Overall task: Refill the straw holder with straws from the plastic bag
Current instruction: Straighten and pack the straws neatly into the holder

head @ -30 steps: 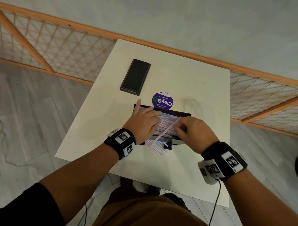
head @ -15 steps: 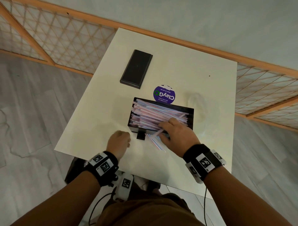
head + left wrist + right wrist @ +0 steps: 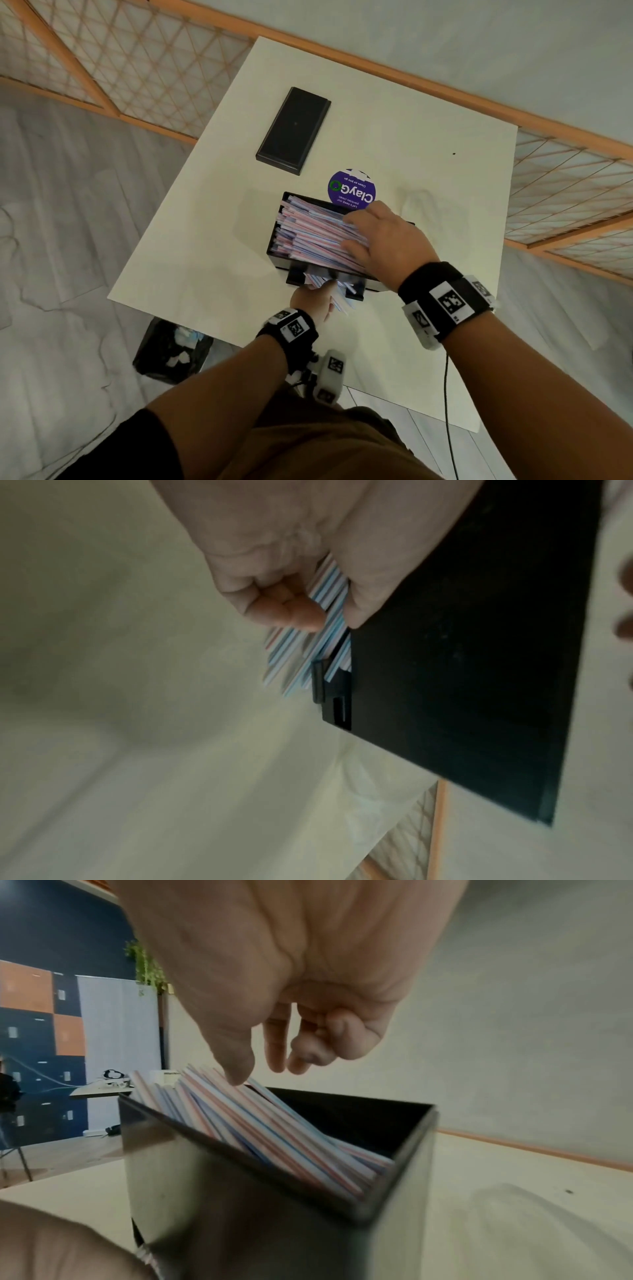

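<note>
Black and glossy, the straw holder (image 3: 277, 251) sits at the middle of your cream table (image 3: 212, 246), packed with pink, blue and white straws (image 3: 308, 233). Your right hand (image 3: 383, 240) lies over the straws at the holder's 3 o'clock end; the head view shows only its back. The right wrist view fills in the rest: the fingers (image 3: 274, 1042) hang loosely bent and the thumb tip just touches the top straws (image 3: 260, 1123), gripping nothing.

Your left hand (image 3: 313, 301) is at the holder's 6 o'clock side, by the dispensing slot (image 3: 325, 279). From the head view you see little more than its back and a few striped straw ends (image 3: 339, 301) poking past it. The left wrist view shows the hold itself: thumb and curled fingers (image 3: 284, 607) pinch a small bundle of striped straws (image 3: 329, 610) against the holder's black wall (image 3: 462, 669).

Only the head view gives you the rest of the table: a black lid-like slab (image 3: 293, 130) at 11 o'clock and a round purple sticker (image 3: 351, 192) just behind the holder at 12. A black bin bag (image 3: 171, 349) sits on the floor at 8 o'clock, below the table edge.
</note>
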`<move>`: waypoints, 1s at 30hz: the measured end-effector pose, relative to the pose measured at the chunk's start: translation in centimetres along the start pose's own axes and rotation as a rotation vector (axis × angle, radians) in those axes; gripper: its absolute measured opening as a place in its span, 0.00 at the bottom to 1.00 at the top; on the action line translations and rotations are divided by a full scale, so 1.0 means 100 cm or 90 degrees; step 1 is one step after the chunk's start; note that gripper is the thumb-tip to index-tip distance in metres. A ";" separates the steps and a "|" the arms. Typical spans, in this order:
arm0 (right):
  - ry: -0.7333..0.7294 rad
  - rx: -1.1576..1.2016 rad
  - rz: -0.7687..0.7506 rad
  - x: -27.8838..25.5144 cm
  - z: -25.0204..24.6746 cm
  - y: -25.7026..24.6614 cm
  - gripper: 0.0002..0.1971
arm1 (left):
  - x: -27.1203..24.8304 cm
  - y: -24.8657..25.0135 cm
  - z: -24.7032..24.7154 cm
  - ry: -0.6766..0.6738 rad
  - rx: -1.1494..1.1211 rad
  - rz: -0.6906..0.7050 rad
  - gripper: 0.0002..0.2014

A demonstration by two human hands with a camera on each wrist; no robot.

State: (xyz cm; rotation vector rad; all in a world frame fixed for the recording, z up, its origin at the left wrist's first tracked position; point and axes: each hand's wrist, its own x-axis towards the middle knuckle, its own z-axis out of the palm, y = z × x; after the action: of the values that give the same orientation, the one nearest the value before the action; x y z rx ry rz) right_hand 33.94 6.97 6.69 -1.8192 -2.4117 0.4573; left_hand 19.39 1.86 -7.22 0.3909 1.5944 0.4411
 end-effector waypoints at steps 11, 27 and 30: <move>0.046 0.038 0.054 -0.033 0.022 0.053 0.21 | 0.014 -0.013 0.028 -0.047 -0.065 -0.022 0.26; 0.041 0.146 0.080 -0.029 0.033 0.059 0.19 | 0.029 -0.017 0.038 0.015 0.063 0.045 0.30; 0.055 0.145 0.077 -0.030 0.034 0.059 0.17 | 0.024 -0.011 0.028 0.011 0.145 0.064 0.22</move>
State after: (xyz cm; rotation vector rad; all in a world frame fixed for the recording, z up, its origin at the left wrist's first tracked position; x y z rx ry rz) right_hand 39.41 4.95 2.06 -1.8504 -2.1040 0.6217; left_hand 22.07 2.26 -9.98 0.6447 1.6521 0.3402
